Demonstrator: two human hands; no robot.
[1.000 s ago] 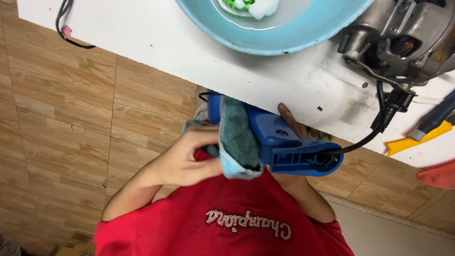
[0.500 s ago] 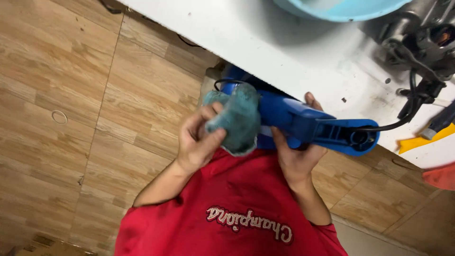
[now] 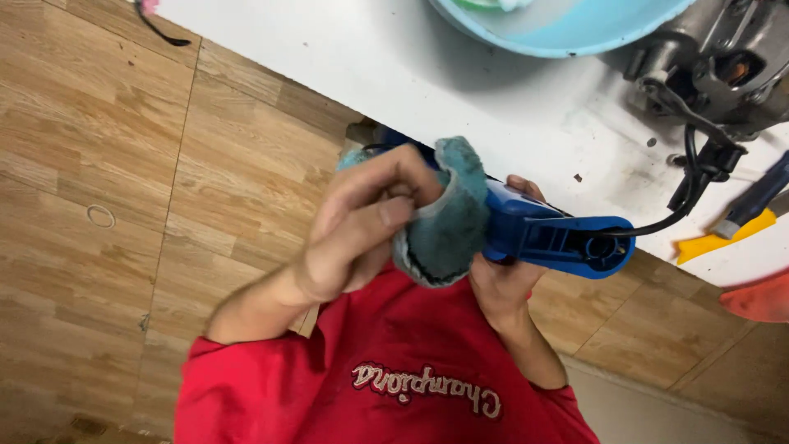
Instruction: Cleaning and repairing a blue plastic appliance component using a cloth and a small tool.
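Shifted higher over the tool since the earlier frame, my left hand (image 3: 362, 226) clenches a nubby teal cloth (image 3: 448, 214) against the moulded blue plastic power tool (image 3: 551, 234), grasped by my right hand (image 3: 501, 279) below the white table (image 3: 460, 82) edge.

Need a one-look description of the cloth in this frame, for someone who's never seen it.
Start at the white table, then drop to its near edge, where two hands meet in front of a red shirt. The cloth is the teal, fuzzy rag bunched in the left hand, pressed onto the blue power tool. It is the only soft thing there; the tool is hard plastic.
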